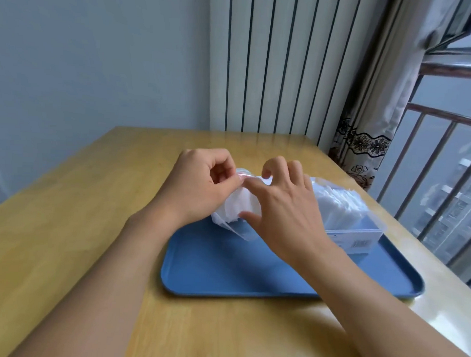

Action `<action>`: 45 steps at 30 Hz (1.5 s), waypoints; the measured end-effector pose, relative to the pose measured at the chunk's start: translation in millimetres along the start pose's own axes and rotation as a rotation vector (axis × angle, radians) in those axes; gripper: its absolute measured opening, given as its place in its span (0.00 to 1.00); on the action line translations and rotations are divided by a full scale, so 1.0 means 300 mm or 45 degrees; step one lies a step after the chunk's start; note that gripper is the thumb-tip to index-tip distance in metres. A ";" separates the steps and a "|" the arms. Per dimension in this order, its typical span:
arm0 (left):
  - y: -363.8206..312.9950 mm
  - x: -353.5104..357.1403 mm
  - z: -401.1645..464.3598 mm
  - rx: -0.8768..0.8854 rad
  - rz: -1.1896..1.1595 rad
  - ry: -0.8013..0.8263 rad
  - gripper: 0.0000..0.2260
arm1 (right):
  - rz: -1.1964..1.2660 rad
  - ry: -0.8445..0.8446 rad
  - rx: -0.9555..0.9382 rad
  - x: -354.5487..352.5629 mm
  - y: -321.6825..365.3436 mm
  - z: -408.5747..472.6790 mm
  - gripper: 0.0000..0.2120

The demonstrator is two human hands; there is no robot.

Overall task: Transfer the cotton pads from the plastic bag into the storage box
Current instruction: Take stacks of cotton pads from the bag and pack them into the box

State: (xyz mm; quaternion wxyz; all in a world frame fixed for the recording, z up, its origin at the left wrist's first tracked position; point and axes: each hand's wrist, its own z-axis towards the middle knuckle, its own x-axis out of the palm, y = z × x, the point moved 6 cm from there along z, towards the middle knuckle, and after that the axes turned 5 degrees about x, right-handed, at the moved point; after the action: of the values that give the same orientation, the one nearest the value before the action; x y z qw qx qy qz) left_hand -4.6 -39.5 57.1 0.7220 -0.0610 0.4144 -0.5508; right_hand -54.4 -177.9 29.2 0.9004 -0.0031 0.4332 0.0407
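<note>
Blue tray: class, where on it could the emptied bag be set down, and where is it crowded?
The near half of the blue tray is bare, bordered by its front rim and the right forearm. Its far side is crowded: both hands, left hand and right hand, work the plastic bag, with the storage box at the far right corner. The wooden table left of the tray is also bare.

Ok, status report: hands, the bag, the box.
Left hand and right hand both pinching the plastic bag of cotton pads over the blue tray. Storage box open at right, pads already inside. Nothing in the way.
</note>
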 end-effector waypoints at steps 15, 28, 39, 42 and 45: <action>0.068 -0.003 0.012 -0.162 -0.409 0.107 0.11 | 0.310 0.279 -0.136 0.032 0.021 0.003 0.18; 0.210 0.078 -0.037 -0.374 -0.007 0.587 0.34 | 0.443 0.338 -0.218 0.042 0.048 -0.015 0.16; 0.227 0.029 -0.021 -0.259 0.132 0.376 0.25 | 1.485 0.438 0.134 -0.081 -0.110 0.028 0.13; 0.100 -0.005 0.001 -0.263 -0.379 -0.142 0.17 | 1.825 0.463 0.360 -0.050 -0.129 0.033 0.15; -0.065 0.066 -0.015 -0.230 -0.692 -0.081 0.23 | 1.915 0.565 0.439 -0.017 -0.095 0.020 0.14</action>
State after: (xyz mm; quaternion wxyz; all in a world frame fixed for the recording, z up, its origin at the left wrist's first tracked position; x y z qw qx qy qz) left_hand -21.2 -62.2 54.2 0.5522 -0.2513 0.4073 -0.6826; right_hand -50.6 -206.5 36.0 0.5123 0.4208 0.4884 0.5674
